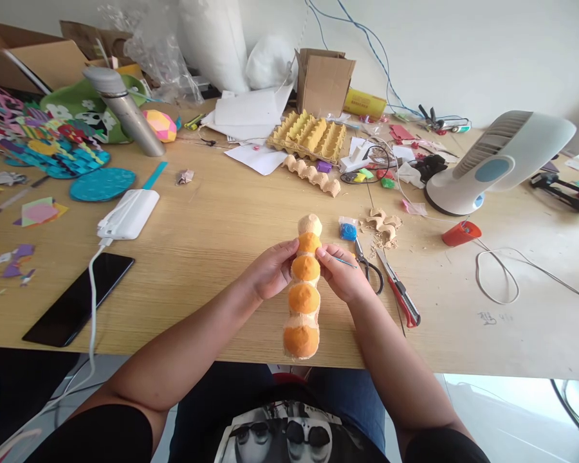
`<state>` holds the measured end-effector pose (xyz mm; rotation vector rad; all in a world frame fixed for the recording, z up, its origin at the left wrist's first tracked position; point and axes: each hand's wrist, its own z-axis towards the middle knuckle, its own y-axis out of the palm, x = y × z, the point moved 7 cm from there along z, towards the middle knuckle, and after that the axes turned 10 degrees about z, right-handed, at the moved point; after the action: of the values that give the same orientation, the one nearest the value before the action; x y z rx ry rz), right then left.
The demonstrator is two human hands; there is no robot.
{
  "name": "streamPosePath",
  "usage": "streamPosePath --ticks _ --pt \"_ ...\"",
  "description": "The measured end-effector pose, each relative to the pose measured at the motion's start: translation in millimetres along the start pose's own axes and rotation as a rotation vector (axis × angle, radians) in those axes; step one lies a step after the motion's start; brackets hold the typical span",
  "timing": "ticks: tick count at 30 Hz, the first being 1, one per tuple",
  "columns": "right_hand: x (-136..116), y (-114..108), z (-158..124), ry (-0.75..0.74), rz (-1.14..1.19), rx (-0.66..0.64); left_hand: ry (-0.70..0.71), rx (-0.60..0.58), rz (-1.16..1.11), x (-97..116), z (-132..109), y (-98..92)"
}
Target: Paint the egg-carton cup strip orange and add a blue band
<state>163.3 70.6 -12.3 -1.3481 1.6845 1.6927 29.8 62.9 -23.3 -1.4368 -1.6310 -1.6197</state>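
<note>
Between my two hands, just over the table's front part, is a strip cut from an egg carton (303, 298). Orange covers several of its bumps, while the far end bump is pale and bare. My left hand (276, 267) pinches the strip's left side near the far end. On the opposite side my right hand (341, 271) grips it with the thumb on top. A thin blue stick (345, 262) pokes out by the right hand's fingers. Close to that hand lie black-handled scissors (369, 270), a red utility knife (399, 292) and a blue packet of clay (348, 229).
Farther back are a yellow egg tray (309, 136), an uncut carton strip (312, 175) and carton scraps (385, 225). A white fan (492, 161) stands right. A phone (80, 299), a cabled power bank (129, 214) and a metal flask (130, 116) are left.
</note>
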Motion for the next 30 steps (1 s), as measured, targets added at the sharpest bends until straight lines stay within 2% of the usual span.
streamPosePath --ticks 3,9,13,18,30 --pt "-4 0 0 -0.023 -0.049 -0.007 0.001 -0.021 -0.006 -1 0 2.0" --pt "-22 2 -4 -0.118 -0.358 -0.020 -0.017 -0.080 0.013 2 -5 9.7" --pt "-28 2 -5 -0.161 -0.469 -0.031 -0.023 -0.070 0.050 2 -6 9.8" --pt "-30 -1 -5 -0.167 -0.509 -0.021 0.004 -0.039 0.068 2 -6 7.9" --pt "-25 -8 -2 -0.044 -0.529 0.031 -0.008 -0.016 0.038 -5 -1 3.3"
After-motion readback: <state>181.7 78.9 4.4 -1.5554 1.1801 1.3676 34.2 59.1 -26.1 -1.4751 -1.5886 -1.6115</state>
